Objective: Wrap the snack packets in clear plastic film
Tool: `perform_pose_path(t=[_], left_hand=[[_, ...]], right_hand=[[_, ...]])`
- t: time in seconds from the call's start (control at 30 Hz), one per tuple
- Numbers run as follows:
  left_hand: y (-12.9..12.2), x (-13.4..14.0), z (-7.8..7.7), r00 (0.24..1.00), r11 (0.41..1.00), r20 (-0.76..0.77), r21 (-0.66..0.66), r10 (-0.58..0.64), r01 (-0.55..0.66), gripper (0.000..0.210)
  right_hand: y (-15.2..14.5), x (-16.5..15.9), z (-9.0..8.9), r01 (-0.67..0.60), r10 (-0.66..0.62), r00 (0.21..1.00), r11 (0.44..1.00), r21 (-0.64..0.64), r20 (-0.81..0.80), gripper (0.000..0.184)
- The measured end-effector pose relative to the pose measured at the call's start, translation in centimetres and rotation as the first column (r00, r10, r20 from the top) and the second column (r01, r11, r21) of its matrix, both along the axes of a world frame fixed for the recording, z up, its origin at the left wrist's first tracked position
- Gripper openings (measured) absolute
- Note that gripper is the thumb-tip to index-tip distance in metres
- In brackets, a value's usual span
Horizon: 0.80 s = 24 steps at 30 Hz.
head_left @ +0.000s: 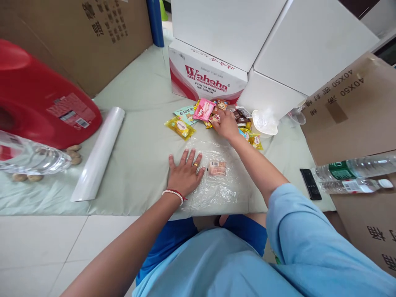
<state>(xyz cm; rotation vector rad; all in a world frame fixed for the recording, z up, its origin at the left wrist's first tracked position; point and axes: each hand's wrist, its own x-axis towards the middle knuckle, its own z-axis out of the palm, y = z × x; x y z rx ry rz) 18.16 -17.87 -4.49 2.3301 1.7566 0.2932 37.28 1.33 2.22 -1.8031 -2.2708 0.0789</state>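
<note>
We count one wrapped snack [217, 168] on one plastic film [213, 194], our left grip [183, 175] wide beside it. Our right grip [227, 125] touches heaped packets [204, 109]; closure, we cannot tell.

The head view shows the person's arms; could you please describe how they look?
On the left hand: a gold ring, plus white beads and a red cord at the wrist. The right hand has a bare wrist; a light-blue sleeve ends near the elbow.

Light-blue shirt [222, 264], blue shorts [246, 232], beaded bracelet [173, 193]
</note>
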Motion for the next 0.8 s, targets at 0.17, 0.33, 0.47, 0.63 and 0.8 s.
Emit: perform_pose_path(t=[0.17,0.33,0.47,0.63,0.8], left_hand=[[0.0,0.0,-0.2,1.0,1.0,-0.017,0.005,0.005,-0.005,0.062],[0.0,-0.1,-0.6,1.0,0.999,0.01,0.034,-0.008,0.008,0.061],[-0.1,-0.2,-0.8,1.0,0.998,0.02,0.055,-0.015,0.014,0.06],[-0.2,-0.1,-0.4,0.999,0.998,0.046,0.058,-0.017,0.014,0.06],[-0.2,0.0,-0.1,0.999,0.999,0.039,0.054,-0.009,0.007,0.06]], right_hand=[[2.3,-1.4,-0.7,0.02,-0.017,0.999,0.997,-0.075,0.032,0.044],[-2.8,2.4,0.4,0.107,-0.068,0.955,0.987,0.122,-0.289,0.032],[-10.9,4.9,-0.3,0.056,-0.28,0.627,0.947,-0.317,-0.727,0.04],[-19.0,4.1,-3.7,-0.033,-0.511,0.357,0.83,-0.557,-0.782,0.053],[-21.0,4.5,-4.6,0.216,-0.277,0.838,0.96,-0.18,-0.471,0.059]])
